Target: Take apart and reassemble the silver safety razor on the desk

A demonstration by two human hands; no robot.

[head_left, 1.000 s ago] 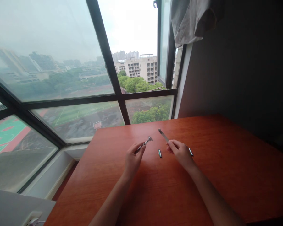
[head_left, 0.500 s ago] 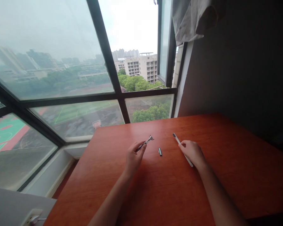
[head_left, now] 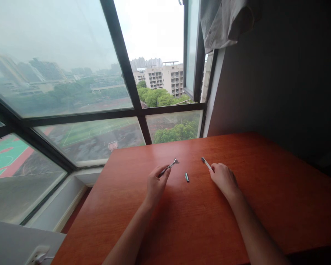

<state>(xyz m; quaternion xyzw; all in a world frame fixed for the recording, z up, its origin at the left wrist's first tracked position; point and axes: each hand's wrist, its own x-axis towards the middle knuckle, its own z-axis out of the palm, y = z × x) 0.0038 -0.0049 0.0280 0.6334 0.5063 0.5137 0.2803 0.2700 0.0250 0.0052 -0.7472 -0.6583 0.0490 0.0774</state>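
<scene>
My left hand (head_left: 156, 184) is closed around a dark and silver razor handle (head_left: 169, 167). Its forked metal end points away to the right, with no blade head on it. On the table just right of that end lies a small dark razor cartridge (head_left: 187, 177), touched by neither hand. Farther right, my right hand (head_left: 223, 179) grips a white toothbrush (head_left: 207, 163). The dark-bristled head sticks out past the fingers toward the window, and the rest of the handle is hidden by the hand.
Both hands are over a reddish-brown wooden table (head_left: 198, 228). Dark-framed windows (head_left: 85, 117) rise behind and to the left, one pane swung open. A grey cloth (head_left: 220, 27) hangs at upper right beside a dark wall. A wall socket (head_left: 38, 255) with a plug sits at lower left.
My right hand has turned and closed farther over the toothbrush, so its lower handle no longer shows. My left hand and the razor handle have hardly moved.
</scene>
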